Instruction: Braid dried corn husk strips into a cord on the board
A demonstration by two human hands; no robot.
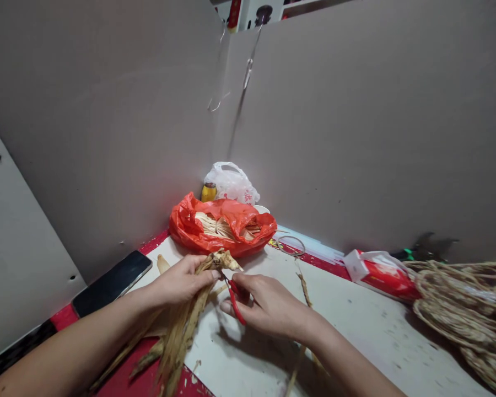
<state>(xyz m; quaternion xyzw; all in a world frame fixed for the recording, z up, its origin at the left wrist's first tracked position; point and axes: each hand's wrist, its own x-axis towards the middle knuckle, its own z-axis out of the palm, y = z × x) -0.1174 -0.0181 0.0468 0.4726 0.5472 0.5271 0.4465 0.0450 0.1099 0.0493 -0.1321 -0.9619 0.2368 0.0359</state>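
Observation:
My left hand (189,278) is closed around the upper end of a bundle of dried, tan plant leaves (186,331), whose long strips hang down toward the front edge. A pale, ragged knob of the bundle pokes out above the fingers. In my right hand (264,303) is a pair of small scissors with red handles (236,304); the blades point at the bundle close to my left thumb. Part of the blades is hidden by the leaves and fingers. Under both hands lies a white board (227,353) on a red surface.
A red plastic bag (186,237) holding pale dried strips sits behind my hands. Behind it are a white plastic bag (231,182) and a yellow jar (209,192). A phone (112,281) lies left. To the right are a red tissue pack (380,275) and coiled cord (463,309).

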